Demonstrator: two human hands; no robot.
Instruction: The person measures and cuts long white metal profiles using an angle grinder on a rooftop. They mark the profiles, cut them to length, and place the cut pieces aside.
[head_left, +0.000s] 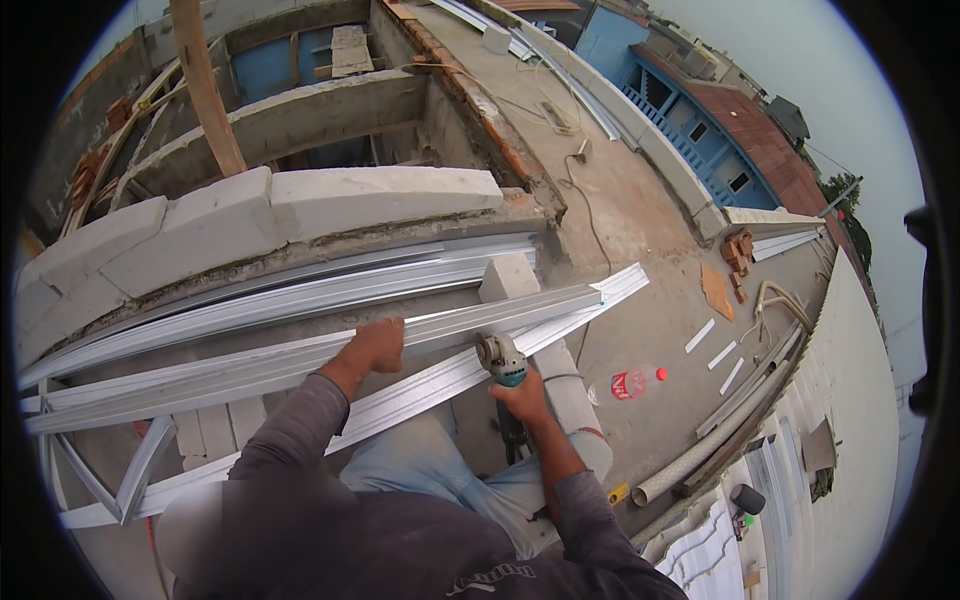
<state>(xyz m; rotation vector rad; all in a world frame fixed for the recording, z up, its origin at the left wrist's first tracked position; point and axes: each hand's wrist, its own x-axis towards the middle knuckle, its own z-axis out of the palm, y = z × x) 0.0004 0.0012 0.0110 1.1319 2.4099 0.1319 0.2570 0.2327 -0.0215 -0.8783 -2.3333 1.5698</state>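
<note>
My left hand [377,345] presses down on a long silver metal channel profile [300,355] that lies across white blocks on a concrete rooftop. My right hand [524,398] grips a teal and black angle grinder [503,362], whose disc end sits against the lower metal profile [420,385] just right of my left hand. A second profile end [610,285] juts out to the right past a white block [508,276]. My bent knees in light jeans [440,460] are below the profiles.
A low wall of white blocks [250,215] runs behind the profiles. A red-capped plastic bottle [632,382] lies on the concrete to the right, with short white strips [715,345], a grey pipe [690,460] and brick pieces [738,252] beyond. A power cable [590,215] trails across the roof.
</note>
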